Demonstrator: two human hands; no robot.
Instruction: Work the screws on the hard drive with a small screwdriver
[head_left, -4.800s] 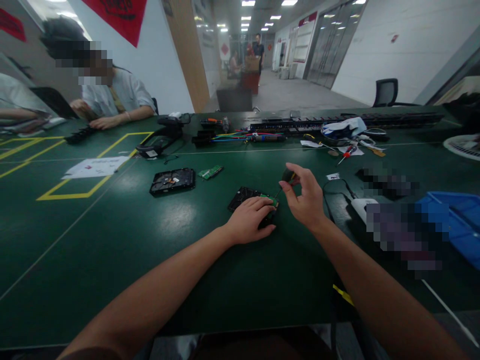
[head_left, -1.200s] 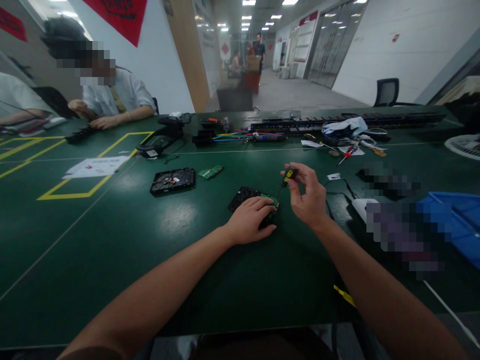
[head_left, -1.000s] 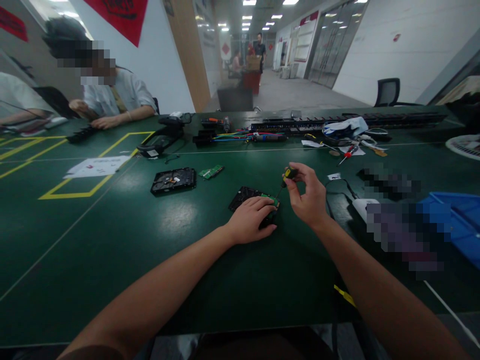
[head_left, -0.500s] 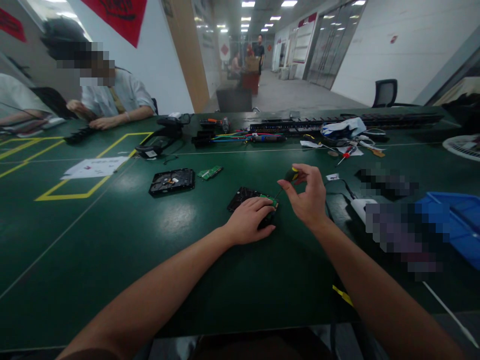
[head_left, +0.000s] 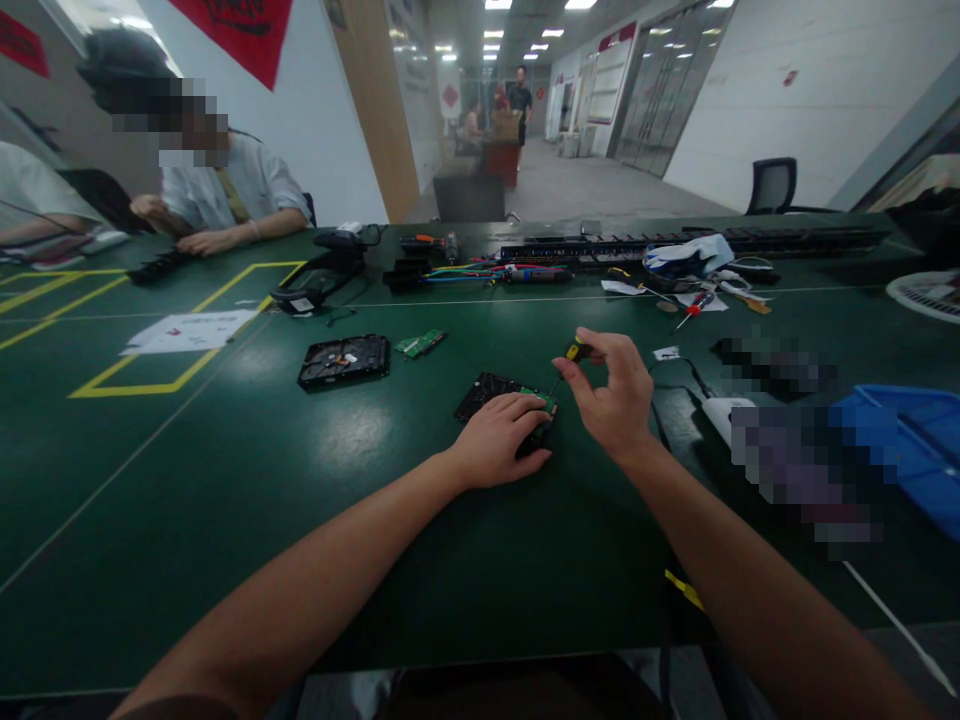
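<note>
On green table [head_left: 225, 480] — left hand [head_left: 499, 435] flat, pressing hard drive [head_left: 487, 392]; right hand [head_left: 611, 395] pinching upright screwdriver [head_left: 574, 352].

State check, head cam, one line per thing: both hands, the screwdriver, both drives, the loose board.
left hand: flat on the near hard drive, pressing it down
right hand: fingers pinched on the screwdriver handle
screwdriver: tilted, tip down at the near drive's green board
near hard drive: flat on the table, partly covered
second hard drive: flat, untouched
loose green board: lying apart beside it
</note>
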